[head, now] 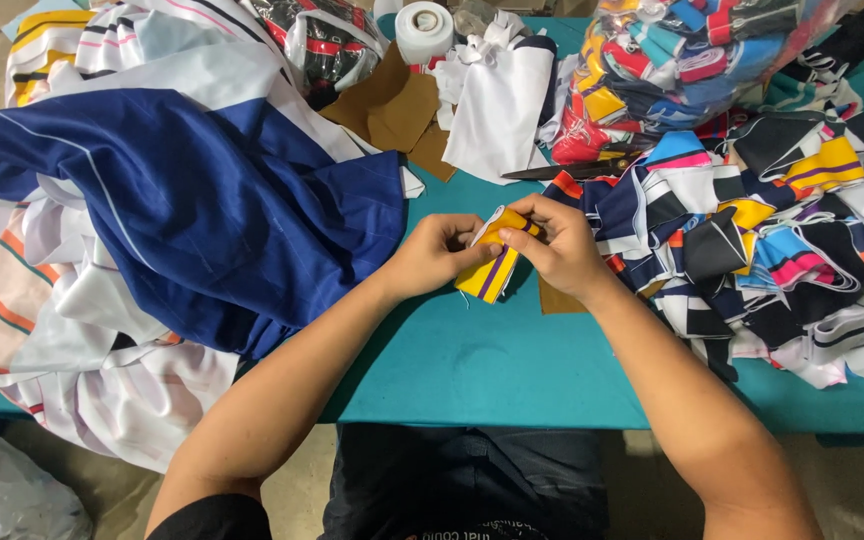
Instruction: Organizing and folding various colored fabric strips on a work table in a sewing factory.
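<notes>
A person seated at a teal work table (472, 370) pinches a small yellow fabric strip with a purple stripe (492, 268) between both hands, just above the table's middle. The left hand (432, 255) is closed on the strip's left edge while the right hand (557, 245) is closed on its top right, thumbs on top, apparently keeping the folded piece flat and aligned where it can be seen. To the left, a heap of large cloth panels topped by a navy sheet (202, 200) spills over the table's edge. To the right, a loose pile of striped trim pieces (782, 250) lies within easy reach of the right hand. Farther back sit a clear bag of coloured pieces (692, 60), a roll of white tape (424, 30), brown paper shapes (397, 110) and dark scissors (562, 170).
</notes>
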